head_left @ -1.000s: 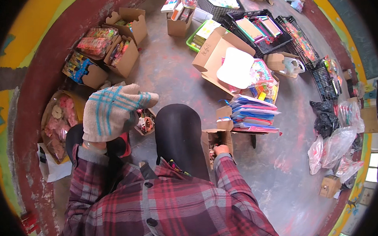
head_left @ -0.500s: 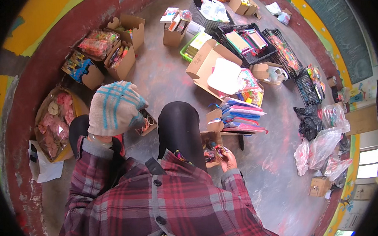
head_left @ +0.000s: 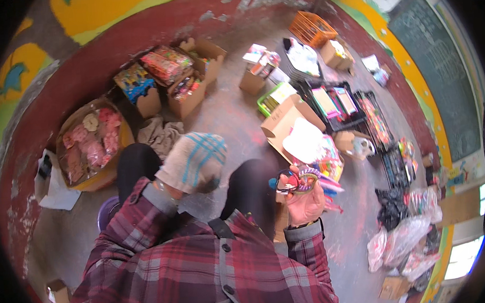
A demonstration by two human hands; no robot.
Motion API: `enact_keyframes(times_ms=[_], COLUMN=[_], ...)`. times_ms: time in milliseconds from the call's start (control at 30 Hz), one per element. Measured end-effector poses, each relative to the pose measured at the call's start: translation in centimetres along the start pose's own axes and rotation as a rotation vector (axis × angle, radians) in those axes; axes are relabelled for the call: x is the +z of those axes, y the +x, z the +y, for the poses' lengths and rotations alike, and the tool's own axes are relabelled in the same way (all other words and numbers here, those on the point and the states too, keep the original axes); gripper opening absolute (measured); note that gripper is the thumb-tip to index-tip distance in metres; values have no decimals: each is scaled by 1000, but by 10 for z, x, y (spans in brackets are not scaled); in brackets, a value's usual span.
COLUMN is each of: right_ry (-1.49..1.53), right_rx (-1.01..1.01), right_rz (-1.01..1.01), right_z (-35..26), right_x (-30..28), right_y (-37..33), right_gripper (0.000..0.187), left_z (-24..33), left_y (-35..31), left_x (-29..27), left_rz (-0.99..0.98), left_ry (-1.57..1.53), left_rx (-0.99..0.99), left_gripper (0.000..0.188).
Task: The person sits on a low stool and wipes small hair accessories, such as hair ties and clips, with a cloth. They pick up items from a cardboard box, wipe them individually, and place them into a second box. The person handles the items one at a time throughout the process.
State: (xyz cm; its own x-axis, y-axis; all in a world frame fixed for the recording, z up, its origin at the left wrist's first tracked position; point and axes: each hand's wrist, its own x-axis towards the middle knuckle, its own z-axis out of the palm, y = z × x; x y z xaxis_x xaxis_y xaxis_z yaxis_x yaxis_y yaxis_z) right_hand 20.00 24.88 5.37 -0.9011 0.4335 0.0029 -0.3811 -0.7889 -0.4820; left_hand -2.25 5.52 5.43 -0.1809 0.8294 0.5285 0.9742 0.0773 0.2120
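Colourful bands (head_left: 297, 181) lie gripped in the fingers of the right hand (head_left: 305, 206); the left hand's (inside a beige hat (head_left: 195, 160)), I cannot tell.

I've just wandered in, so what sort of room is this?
Probably a classroom, perhaps doubling as storage: there is a chalkboard, a brightly painted wall and several filled boxes.

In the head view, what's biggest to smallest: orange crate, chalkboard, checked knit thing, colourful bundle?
Chalkboard
Checked knit thing
Orange crate and colourful bundle: too alike to rank; the bundle is nearer the camera.
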Motion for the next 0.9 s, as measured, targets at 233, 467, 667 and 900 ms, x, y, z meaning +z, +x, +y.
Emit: enact_keyframes(times_ms=[233, 467, 667, 900], right_ry=[62, 83, 120, -109], right_rx=[240, 239, 347, 309], right_rz=[-64, 92, 88, 145], right_z=[74, 118, 137, 144], right_x=[47, 61, 64, 53], right_y=[65, 91, 90, 89], right_gripper=[30, 24, 23, 18], left_z=[-1, -16, -8, -17], left_y=[-13, -34, -40, -40], left_x=[12, 34, 40, 26], left_rz=[-213, 167, 576, 387], left_ry=[46, -866, -2012, -1741], left_rx=[-226, -472, -980, -967], left_gripper=[10, 22, 37, 35])
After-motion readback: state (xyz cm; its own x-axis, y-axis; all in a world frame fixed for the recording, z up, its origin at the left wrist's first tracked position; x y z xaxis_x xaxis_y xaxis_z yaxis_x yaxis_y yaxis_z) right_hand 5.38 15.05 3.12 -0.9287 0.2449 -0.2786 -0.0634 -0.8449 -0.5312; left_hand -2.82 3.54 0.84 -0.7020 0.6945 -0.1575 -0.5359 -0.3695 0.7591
